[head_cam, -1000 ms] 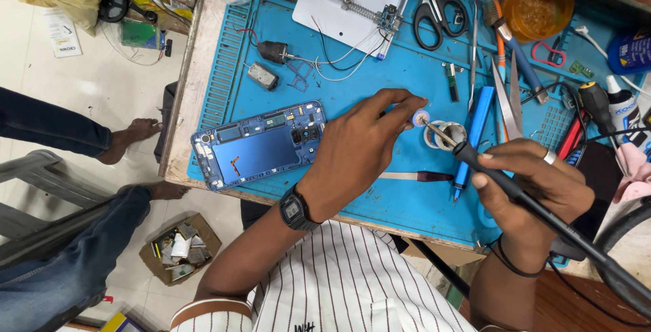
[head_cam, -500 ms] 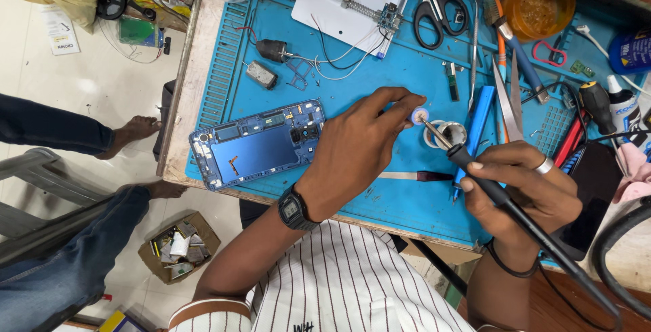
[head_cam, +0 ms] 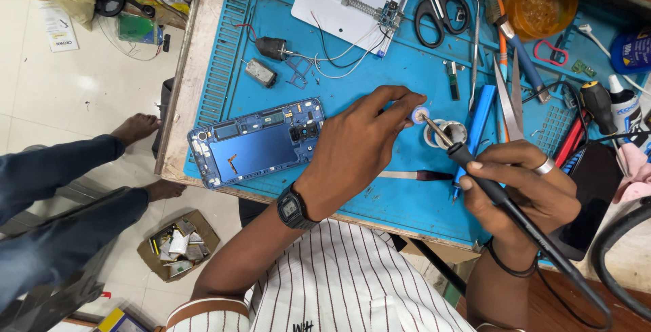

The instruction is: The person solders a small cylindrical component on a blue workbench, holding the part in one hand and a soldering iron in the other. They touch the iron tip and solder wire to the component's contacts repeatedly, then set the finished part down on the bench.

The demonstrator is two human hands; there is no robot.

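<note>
- Head view: the left hand (head_cam: 356, 149), at frame centre, pinches a small round white part (head_cam: 420, 114) between fingertips (head_cam: 407, 101) over the blue silicone work mat (head_cam: 380, 67) on the table.
- The right hand (head_cam: 519, 186), lower right, has its fingers wrapped around a black soldering iron with a metal tip (head_cam: 475, 169); the tip touches the white part.
- An opened blue phone body (head_cam: 254, 143) lies left of centre, just beside the left hand.
- Black-handled scissors (head_cam: 437, 3) lie at the upper edge.
</note>
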